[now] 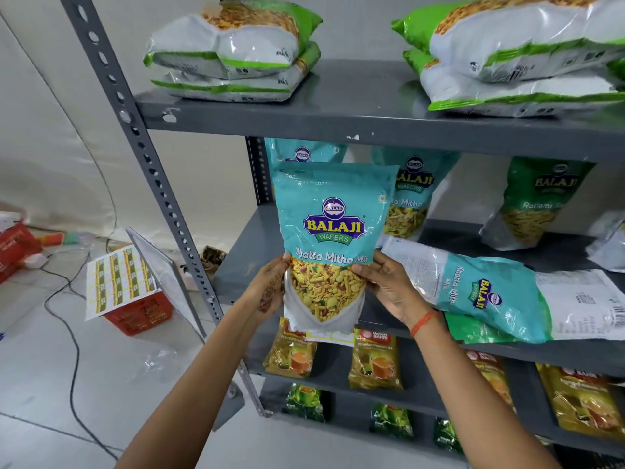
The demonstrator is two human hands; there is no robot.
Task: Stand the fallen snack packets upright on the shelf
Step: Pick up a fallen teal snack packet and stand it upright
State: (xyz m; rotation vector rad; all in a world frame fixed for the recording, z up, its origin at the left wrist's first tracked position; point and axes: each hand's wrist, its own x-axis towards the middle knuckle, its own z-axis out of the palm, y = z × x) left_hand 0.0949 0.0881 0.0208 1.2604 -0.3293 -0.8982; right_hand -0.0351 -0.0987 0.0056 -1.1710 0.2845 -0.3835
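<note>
A teal Khatta Mitha Mix packet (333, 238) is held upright in front of the grey middle shelf (243, 262), its bottom hanging just past the shelf's front edge. My left hand (270, 286) grips its lower left side and my right hand (389, 286) its lower right side. Two more teal packets (411, 194) stand upright behind it against the back. Another teal packet (507, 292) lies flat on the shelf to the right, on top of a green one (473, 331). A green Ratlami packet (537, 204) stands leaning at the back right.
White-and-green packets (233, 52) lie stacked on the top shelf. Yellow tea packs (375, 363) stand on the lower shelf, green packs (306, 401) below them. The perforated grey upright (152, 170) runs on the left. A red basket (142, 313), sticker sheet and cables lie on the floor.
</note>
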